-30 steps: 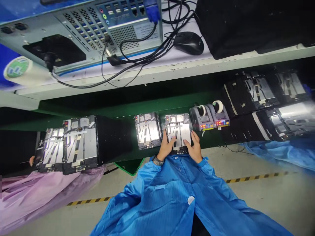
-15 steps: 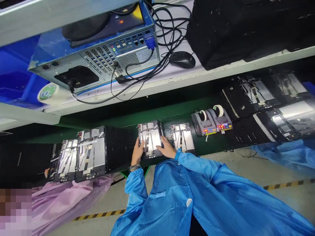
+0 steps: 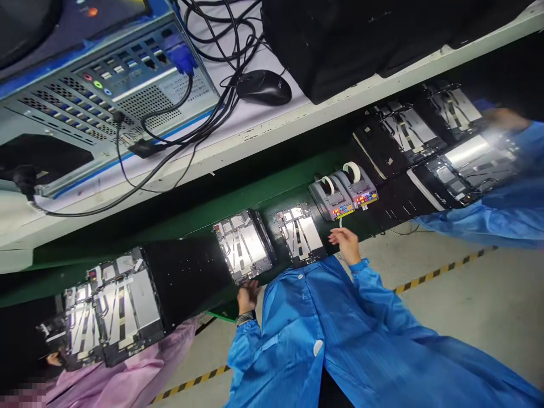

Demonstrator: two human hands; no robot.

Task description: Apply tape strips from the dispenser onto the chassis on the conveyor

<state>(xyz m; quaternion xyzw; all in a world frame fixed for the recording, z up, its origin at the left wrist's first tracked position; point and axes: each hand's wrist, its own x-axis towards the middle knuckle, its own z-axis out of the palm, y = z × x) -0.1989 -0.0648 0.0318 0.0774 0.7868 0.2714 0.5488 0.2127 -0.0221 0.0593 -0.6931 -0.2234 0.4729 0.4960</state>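
Opened tablets with bare silvery batteries and dark ribbon cables lie in front of me. My left hand [image 3: 249, 296] is at the lower edge of a tablet stack [image 3: 243, 246], its fingers loosely apart and partly hidden. It does not grip the stack. My right hand [image 3: 345, 245] hovers just below two grey tape dispensers [image 3: 335, 195], fingers apart and a little bent, with nothing visible in them. A short white tape strip [image 3: 340, 222] sticks out of the left dispenser, just above those fingertips. Between my hands lies another opened tablet [image 3: 301, 235].
At left, more opened tablets [image 3: 127, 306] lie near a co-worker's pink sleeve [image 3: 157, 357]. On the right are further tablets [image 3: 410, 130] and another person's blurred blue sleeve [image 3: 501, 192]. A shelf above carries a computer case [image 3: 140, 99], cables and a black mouse [image 3: 264, 88].
Both hands have let go of the tablet stack. My right hand has moved right, towards the tape dispensers; my left has dropped to the stack's lower edge. The view has shifted and tilted.
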